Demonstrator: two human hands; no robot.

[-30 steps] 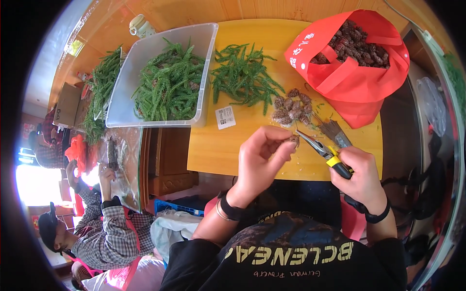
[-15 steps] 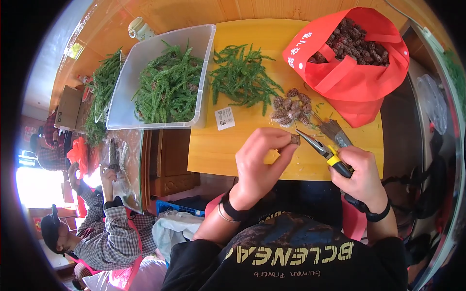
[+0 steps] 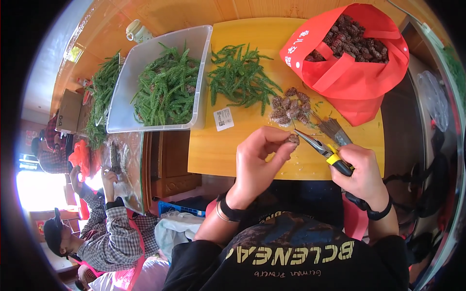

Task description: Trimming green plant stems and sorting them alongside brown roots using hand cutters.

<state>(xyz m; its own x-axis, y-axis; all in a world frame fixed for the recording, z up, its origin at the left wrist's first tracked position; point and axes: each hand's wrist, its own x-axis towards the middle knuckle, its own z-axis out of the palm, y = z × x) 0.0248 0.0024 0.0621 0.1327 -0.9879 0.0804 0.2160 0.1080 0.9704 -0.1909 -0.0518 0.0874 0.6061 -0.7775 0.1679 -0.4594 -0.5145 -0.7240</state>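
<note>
Left of yellow-black steel pliers [image 3: 335, 160] clasped by right fingers [image 3: 353, 154], a brown pine cone [image 3: 293, 139] is pinched by left fingers [image 3: 283, 153].

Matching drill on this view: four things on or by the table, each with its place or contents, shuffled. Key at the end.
1. Pliers
2. Red bag
3. Plastic bin
4. White label

A. Holds green sprigs
B. Flat on the yellow tabletop
C. In the right hand
D. Filled with brown cones

Pairs: 1-C, 2-D, 3-A, 4-B
</note>
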